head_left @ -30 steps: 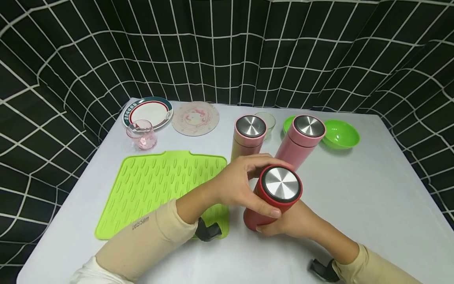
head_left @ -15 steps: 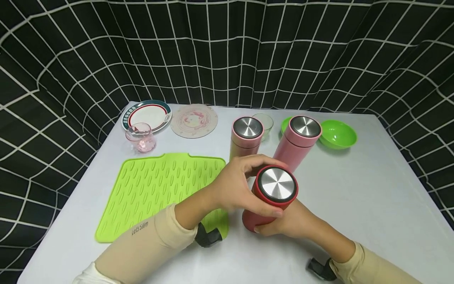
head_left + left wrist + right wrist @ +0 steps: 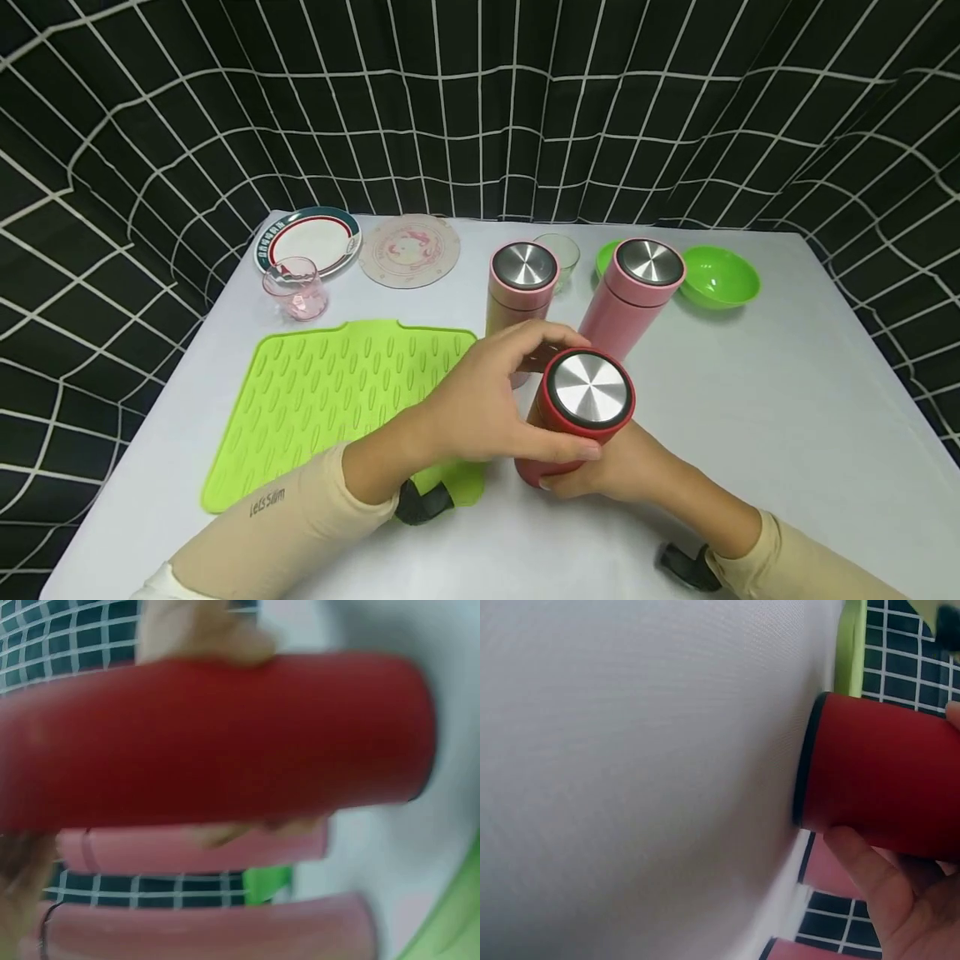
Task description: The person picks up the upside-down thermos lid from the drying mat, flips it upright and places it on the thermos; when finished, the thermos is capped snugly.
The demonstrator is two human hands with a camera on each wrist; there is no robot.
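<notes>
A red thermos flask point(image 3: 534, 472) with a brushed-steel lid point(image 3: 590, 388) is between both hands. The left hand point(image 3: 483, 400) grips its upper part, thumb across the near side and fingers round the far side. Lower down, the right hand point(image 3: 618, 468) holds the flask, its thumb near the base. In the right wrist view the black-edged base of the red flask point(image 3: 885, 780) is close to the white table; I cannot tell whether it touches. A light pink flask point(image 3: 517, 304) and a deeper pink flask point(image 3: 626, 312) stand just behind, both with steel lids.
A green ribbed mat point(image 3: 337, 400) lies left of the flasks. Behind it are a pink glass point(image 3: 300, 296), a rimmed plate point(image 3: 315, 240) and a round patterned mat point(image 3: 412, 250). A clear glass point(image 3: 566, 254) and green bowls point(image 3: 720, 279) stand at the back right.
The left wrist and forearm have shifted slightly left and down in the head view. Both hands keep their hold on the red flask, which has barely moved.
</notes>
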